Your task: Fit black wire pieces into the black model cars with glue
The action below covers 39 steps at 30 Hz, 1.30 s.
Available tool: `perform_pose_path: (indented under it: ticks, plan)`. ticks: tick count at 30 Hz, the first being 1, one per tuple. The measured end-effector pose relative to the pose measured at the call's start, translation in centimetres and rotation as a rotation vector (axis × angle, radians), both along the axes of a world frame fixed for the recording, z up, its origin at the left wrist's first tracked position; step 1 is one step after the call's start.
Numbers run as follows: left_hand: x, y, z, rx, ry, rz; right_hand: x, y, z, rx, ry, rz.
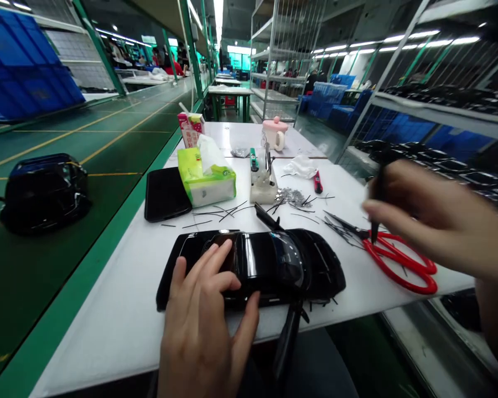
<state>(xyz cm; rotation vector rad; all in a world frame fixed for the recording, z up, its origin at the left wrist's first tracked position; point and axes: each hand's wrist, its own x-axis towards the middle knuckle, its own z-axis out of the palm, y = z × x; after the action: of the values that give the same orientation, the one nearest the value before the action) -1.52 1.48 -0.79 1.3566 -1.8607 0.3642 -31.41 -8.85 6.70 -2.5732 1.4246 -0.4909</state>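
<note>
A glossy black model car [255,260] stands on the white table, its front to the right and both doors swung out. The near door [288,337] juts past the table edge; the far door [268,216] points away from me. My left hand [203,298] rests on the rear of the car, fingers spread and thumb along the near side. Blurred by motion, my right hand [419,210] is raised at the right, closed around a slim black stick-like tool [378,204]. Below it lie red-handled scissors [392,254], blades pointing left.
Thin black strips [216,213] and small silvery pieces [292,196] litter the table. Behind are a tissue pack [211,185], a black tablet-like slab [166,193], a pale fixture [263,188] and a pink-lidded mug [274,135]. Another black car [45,190] sits on the green conveyor [120,160].
</note>
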Motion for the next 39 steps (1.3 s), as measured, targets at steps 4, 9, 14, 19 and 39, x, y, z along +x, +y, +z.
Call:
perform_pose_path:
  ticks: [4,9,14,19,39]
  plan:
    - [0.2,-0.3,-0.7,-0.057,-0.008,0.001,0.4,-1.6,-1.4,0.246,0.242,-0.093]
    - [0.1,-0.5,-0.9,-0.098,0.020,-0.001,2.0,-3.4,-2.3,0.228,0.116,-0.053]
    - [0.3,-0.5,-0.9,-0.131,-0.006,0.006,8.3,-8.8,-1.1,0.205,-0.289,0.032]
    - [0.8,-0.6,-1.6,-0.165,-0.034,-0.004,13.2,-12.4,-1.9,0.213,-0.505,0.057]
    - [0.2,-0.4,-1.8,-0.154,0.018,0.026,13.0,-13.3,-1.8,-0.030,-0.495,0.080]
